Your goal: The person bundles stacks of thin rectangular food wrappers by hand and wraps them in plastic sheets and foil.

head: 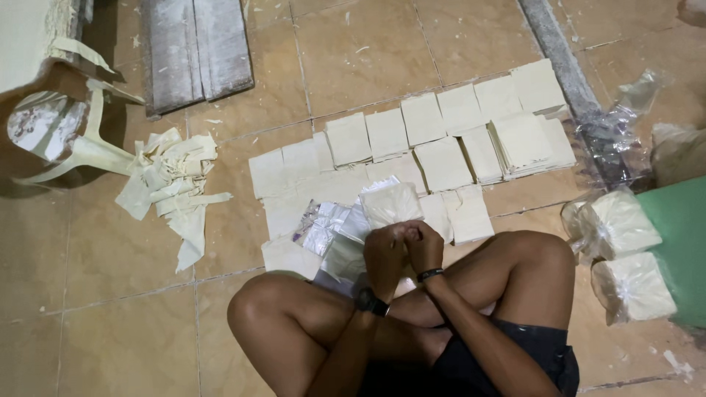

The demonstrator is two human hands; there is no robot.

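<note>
I sit cross-legged on a tiled floor with both hands together in front of my knees. My left hand, a dark watch on its wrist, and my right hand, a black band on its wrist, both grip the lower edge of a clear plastic bag that holds a stack of cream squares. The bag stands tilted above my fingers. Just left of it lies a loose pile of empty clear bags. Beyond them, rows of cream square stacks lie spread across the floor.
Two bagged bundles of cream squares sit at right beside a green surface. Crumpled clear plastic lies behind them. A heap of cream strips and a pale plastic chair are at left, grey planks farther back.
</note>
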